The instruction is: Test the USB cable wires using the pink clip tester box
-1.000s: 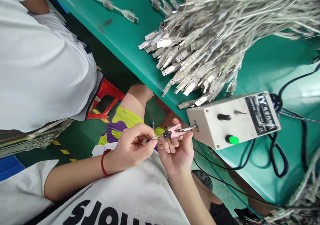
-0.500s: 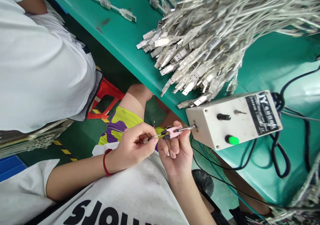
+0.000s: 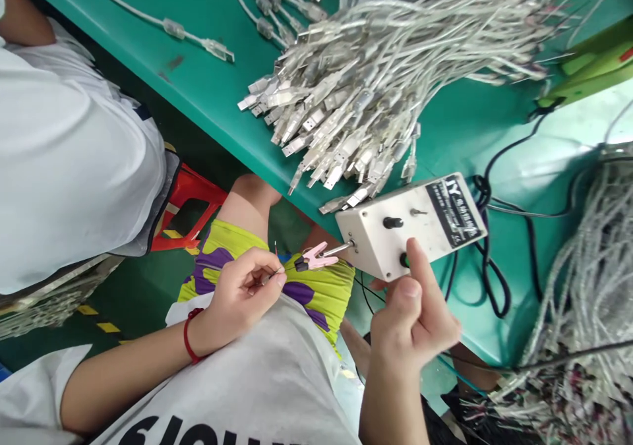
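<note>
My left hand (image 3: 250, 283), with a red bracelet at the wrist, is closed in a pinch. A thin wire (image 3: 276, 248) pokes up past its fingertips; the rest is mostly hidden in the fingers. Just to the right is a pink clip (image 3: 314, 256) with black tips, mounted on the metal shaft of a white control box (image 3: 376, 250). Fine wire seems to run from the pinch to the clip's tips. My right hand (image 3: 413, 310) holds nothing. Its index finger reaches to the green button (image 3: 405, 259), partly covering it, while the other fingers curl.
A heap of clear USB cables (image 3: 346, 115) lies on the green table (image 3: 198, 95) behind the box. More cables (image 3: 578, 287) are bunched at the right. Black cords (image 3: 494, 287) trail from the box. A person in white (image 3: 74, 155) sits at left by a red stool (image 3: 190, 204).
My right hand has let go of the clip and moved right to the green button, its index finger stretched out. My left hand keeps its pinch near the clip. The view has shifted.
</note>
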A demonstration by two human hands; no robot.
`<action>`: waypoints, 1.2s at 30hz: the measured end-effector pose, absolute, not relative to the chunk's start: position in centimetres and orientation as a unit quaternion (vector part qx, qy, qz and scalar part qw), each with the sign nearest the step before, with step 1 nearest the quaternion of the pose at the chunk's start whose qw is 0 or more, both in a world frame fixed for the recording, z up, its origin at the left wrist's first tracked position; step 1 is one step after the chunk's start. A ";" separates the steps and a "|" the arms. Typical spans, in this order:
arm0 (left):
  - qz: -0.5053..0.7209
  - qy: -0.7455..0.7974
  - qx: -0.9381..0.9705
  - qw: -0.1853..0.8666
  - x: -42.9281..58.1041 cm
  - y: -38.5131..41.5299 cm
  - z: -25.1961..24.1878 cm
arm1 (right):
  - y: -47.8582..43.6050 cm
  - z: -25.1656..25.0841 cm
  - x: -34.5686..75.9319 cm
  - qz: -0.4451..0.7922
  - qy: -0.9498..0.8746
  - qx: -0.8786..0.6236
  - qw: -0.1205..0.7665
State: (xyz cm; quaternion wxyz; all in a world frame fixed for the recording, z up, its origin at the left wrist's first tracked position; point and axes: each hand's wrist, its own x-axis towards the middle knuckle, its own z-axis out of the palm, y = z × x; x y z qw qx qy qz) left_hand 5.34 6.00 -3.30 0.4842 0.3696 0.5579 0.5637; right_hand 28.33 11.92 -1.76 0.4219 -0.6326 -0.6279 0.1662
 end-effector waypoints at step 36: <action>0.572 0.465 0.501 0.454 5.0 5.0 -2.6 | 9.6 -0.2 20.9 0.787 -0.213 -0.471 0.337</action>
